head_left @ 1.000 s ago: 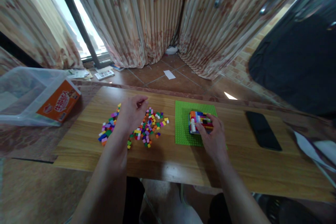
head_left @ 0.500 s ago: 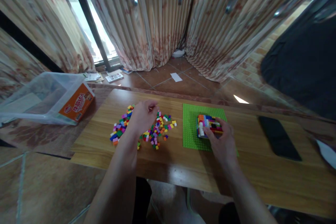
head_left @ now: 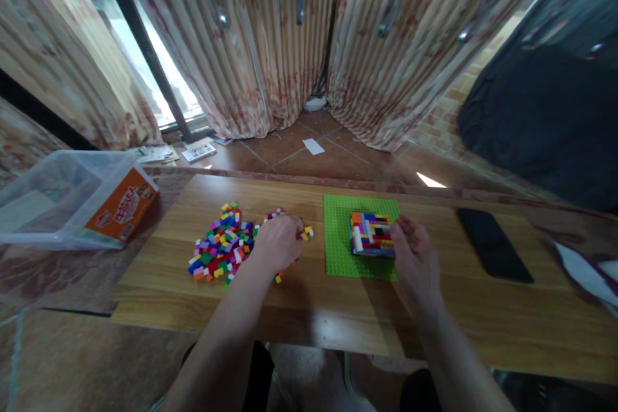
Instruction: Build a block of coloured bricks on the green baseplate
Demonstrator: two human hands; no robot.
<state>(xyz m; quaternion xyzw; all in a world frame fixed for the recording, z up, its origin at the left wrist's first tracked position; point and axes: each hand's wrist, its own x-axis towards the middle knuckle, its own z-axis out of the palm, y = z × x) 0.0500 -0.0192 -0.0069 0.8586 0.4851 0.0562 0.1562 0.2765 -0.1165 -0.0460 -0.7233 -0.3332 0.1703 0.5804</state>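
A pile of small coloured bricks (head_left: 222,244) lies on the wooden table (head_left: 309,309). My left hand (head_left: 279,241) rests knuckles-up on the pile's right part, fingers curled down into the bricks; what they hold is hidden. To the right lies a green baseplate (head_left: 338,244) with a block of stacked multicoloured bricks (head_left: 371,234) on it. My right hand (head_left: 415,257) sits at the block's right edge, fingers bent and touching its side.
A black phone (head_left: 492,244) lies flat to the right of the baseplate. A clear plastic bin with an orange box (head_left: 120,206) stands at the table's left end. Curtains and a tiled floor are behind. A dark cloth-covered shape (head_left: 545,116) is at the right.
My left hand moved right and down from above the pile's middle onto its right part. My right hand slid from on top of the brick block to its right side, uncovering the block.
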